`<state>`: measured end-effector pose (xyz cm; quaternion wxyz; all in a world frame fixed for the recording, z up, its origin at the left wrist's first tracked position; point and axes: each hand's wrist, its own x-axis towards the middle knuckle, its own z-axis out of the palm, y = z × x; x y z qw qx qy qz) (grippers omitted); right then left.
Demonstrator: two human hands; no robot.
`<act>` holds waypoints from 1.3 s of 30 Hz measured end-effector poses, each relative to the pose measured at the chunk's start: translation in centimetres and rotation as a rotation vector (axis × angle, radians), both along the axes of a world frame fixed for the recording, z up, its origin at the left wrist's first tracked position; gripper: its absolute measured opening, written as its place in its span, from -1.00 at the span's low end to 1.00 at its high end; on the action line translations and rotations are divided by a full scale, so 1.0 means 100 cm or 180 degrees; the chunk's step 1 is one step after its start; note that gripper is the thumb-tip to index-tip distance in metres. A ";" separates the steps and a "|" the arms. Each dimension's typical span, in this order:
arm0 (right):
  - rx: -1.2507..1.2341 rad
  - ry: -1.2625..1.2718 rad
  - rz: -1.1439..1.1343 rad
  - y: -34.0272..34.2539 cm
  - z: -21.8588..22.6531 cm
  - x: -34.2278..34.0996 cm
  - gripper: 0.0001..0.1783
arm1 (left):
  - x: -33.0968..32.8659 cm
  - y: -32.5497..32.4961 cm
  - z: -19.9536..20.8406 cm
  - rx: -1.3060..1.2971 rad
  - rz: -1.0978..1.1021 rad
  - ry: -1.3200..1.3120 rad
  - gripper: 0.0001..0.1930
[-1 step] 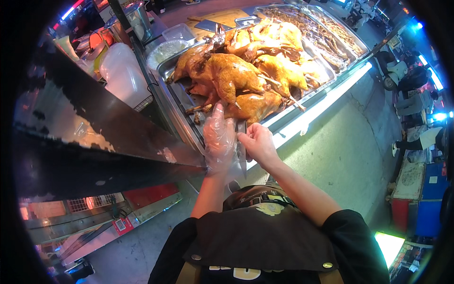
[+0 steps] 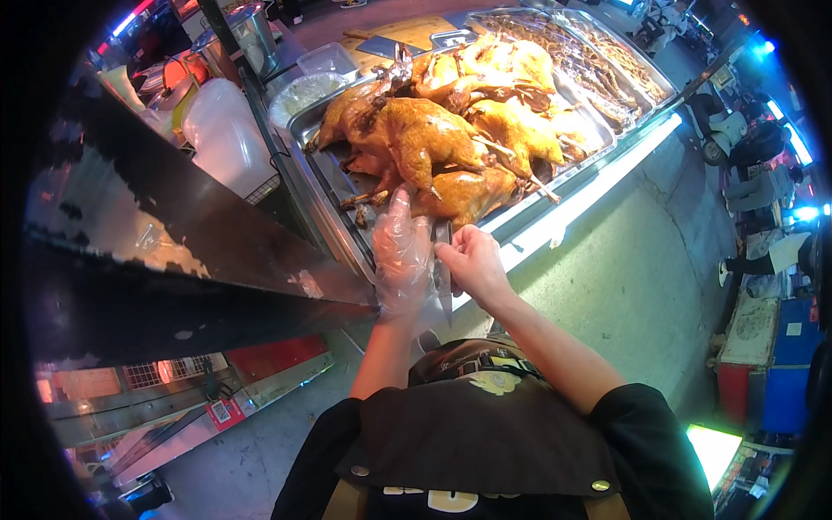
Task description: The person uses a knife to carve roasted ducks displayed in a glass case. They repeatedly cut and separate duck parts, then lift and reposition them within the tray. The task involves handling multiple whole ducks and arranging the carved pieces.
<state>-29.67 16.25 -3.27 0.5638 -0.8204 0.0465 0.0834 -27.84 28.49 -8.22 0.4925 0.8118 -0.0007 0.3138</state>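
Observation:
My left hand (image 2: 402,260), in a clear plastic glove, is at the near edge of a metal tray (image 2: 351,245). Its visible fingers stretch forward, and a fingertip meets the nearest of several glossy, golden-brown roast ducks (image 2: 414,139) heaped in the tray. Bare and curled, my right hand (image 2: 475,267) is close beside it. Its thumb and forefinger pinch at a narrow, pointed metal blade (image 2: 445,282), which stands between the two hands with its tip towards me. The handle of the blade cannot be made out. The left thumb is hidden.
Beyond the ducks are trays of darker cooked food (image 2: 563,65) under clear film and a wooden board (image 2: 416,35) with a flat metal blade. Clear plastic tubs (image 2: 328,61) stand at the far left. A dark metal post (image 2: 225,234) slants close by my left arm.

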 end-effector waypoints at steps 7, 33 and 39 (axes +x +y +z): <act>0.0375 0.0276 0.0039 0.001 0.006 -0.004 -0.72 | -0.001 0.000 0.012 0.0069 0.0001 0.0127 -0.51; 0.0074 -0.1210 -0.0163 -0.099 -0.010 -0.018 -0.70 | -0.011 0.001 0.021 0.0957 0.0375 0.0257 -0.54; 0.0250 -0.1438 0.0008 -0.131 -0.017 -0.016 -0.69 | -0.028 -0.040 0.081 0.0856 0.0007 -0.0208 -0.72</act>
